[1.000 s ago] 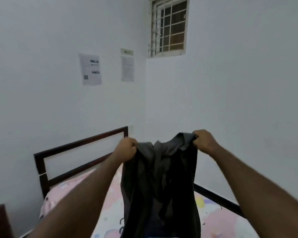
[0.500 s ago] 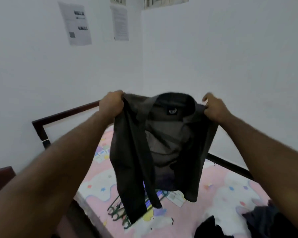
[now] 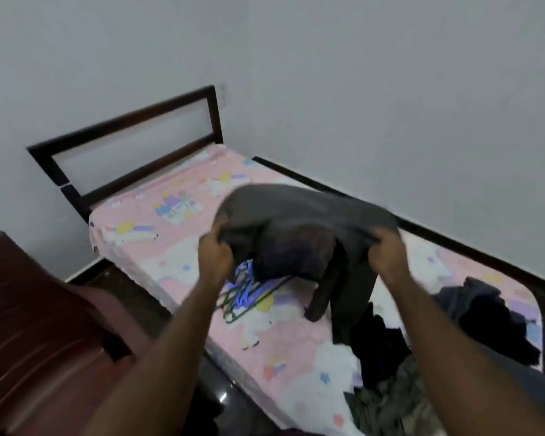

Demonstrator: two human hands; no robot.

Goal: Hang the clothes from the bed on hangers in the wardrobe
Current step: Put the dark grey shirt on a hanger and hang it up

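a: what are the two hands doing?

b: the left hand (image 3: 216, 258) has its fingers curled round one edge of a dark grey cloth shirt (image 3: 296, 212). the right hand (image 3: 387, 256) is clenched on the opposite edge in the same way. both have their backs toward the camera.

a: and where is the shirt itself?

b: it is held up in the air above the middle of the bed (image 3: 177, 240), stretched between the two hands. the cloth bulges up in a hump on the far side of them. a long loose part hangs down below the right hand toward the sheet; i cannot tell whether its end touches.

a: what lies under it?

b: the mattress has a pink sheet printed with pastel cartoon figures. a tangle of thin blue and green hangers (image 3: 244, 289) lies on the sheet just below the left hand, partly hidden by the shirt.

a: any other clothes?

b: a pile of dark crumpled clothes (image 3: 485, 313) sits on the near right part of the bed, beside the hanging part of the shirt. an olive patterned garment (image 3: 387, 401) lies at the bed's near end.

a: and round the bed?

b: a dark wooden open-frame headboard (image 3: 123, 130) stands against the pale wall (image 3: 390, 89), with the bed in the corner of the room. a reddish-brown plastic chair (image 3: 38, 325) stands to the left of the bed, near the left forearm.
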